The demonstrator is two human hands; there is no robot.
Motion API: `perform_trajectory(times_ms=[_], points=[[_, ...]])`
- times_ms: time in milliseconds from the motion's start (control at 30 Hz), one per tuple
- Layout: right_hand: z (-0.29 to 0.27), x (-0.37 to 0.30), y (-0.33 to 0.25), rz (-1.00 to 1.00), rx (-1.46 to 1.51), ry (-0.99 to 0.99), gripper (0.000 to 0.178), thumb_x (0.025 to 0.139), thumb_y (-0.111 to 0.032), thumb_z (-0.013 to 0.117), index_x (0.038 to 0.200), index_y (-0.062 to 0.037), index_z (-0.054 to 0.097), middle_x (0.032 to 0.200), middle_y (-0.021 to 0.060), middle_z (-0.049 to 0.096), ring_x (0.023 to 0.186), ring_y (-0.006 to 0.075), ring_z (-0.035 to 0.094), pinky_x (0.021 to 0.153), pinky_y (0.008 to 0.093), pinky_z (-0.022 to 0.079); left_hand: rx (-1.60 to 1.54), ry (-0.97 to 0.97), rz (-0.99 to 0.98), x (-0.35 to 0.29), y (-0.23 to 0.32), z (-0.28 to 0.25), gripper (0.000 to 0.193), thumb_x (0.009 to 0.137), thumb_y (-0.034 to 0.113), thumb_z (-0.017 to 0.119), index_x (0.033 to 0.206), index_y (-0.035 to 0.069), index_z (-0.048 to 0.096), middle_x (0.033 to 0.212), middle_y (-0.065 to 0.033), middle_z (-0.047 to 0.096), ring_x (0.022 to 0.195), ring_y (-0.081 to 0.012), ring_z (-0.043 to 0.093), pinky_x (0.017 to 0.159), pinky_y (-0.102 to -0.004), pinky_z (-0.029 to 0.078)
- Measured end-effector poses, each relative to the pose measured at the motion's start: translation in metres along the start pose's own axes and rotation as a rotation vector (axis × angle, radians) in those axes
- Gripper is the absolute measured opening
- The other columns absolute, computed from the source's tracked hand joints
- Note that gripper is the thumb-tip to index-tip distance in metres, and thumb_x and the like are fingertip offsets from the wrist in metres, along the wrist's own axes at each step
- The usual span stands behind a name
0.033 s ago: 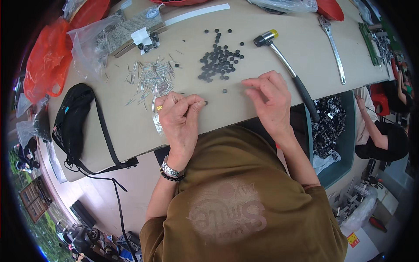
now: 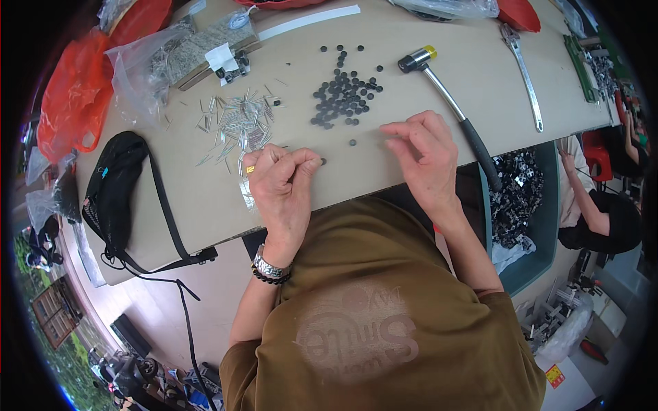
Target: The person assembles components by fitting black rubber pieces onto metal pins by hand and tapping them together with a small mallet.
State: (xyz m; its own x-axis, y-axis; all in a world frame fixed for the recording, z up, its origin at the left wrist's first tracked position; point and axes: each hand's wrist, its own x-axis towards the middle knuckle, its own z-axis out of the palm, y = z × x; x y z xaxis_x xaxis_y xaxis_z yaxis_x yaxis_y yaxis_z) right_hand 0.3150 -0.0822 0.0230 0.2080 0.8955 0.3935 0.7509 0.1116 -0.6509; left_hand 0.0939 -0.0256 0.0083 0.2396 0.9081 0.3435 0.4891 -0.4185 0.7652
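Note:
My left hand (image 2: pixel 282 179) is closed in a pinch over the near part of the table. At its fingertips shows the edge of a small black round piece (image 2: pixel 323 162); most of it is hidden. To the right, my right hand (image 2: pixel 426 156) hovers with curved fingers, thumb and forefinger apart and nothing between them. A single black round piece (image 2: pixel 353 142) lies between the hands. Beyond it spreads a loose group of similar black round pieces (image 2: pixel 346 96). A heap of thin silvery metal pins (image 2: pixel 243 116) lies just past my left hand.
A two-faced mallet (image 2: pixel 449 99) and an adjustable wrench (image 2: pixel 525 79) lie on the right. On the left are a black pouch (image 2: pixel 116 192) with a strap and red plastic bags (image 2: pixel 75 96). A green bin (image 2: pixel 545 253) of small metal parts stands below the table edge, near another person.

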Motion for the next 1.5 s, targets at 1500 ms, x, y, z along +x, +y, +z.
perform_trajectory(times_ms=[1500], points=[[0.033,0.015,-0.007,-0.169,-0.074,-0.124,0.021,0.076,-0.008,0.082,0.093,-0.0113,0.072,0.088,0.0003,0.061,0.087,0.0216,0.059,0.077,0.0369,0.041,0.227,0.033,0.194,-0.001,0.006,0.013,0.019,0.071,-0.001,0.077,0.085,0.011,0.072,0.078,-0.0007,0.052,0.081,-0.0226,0.049,0.077,-0.0368,0.04]])
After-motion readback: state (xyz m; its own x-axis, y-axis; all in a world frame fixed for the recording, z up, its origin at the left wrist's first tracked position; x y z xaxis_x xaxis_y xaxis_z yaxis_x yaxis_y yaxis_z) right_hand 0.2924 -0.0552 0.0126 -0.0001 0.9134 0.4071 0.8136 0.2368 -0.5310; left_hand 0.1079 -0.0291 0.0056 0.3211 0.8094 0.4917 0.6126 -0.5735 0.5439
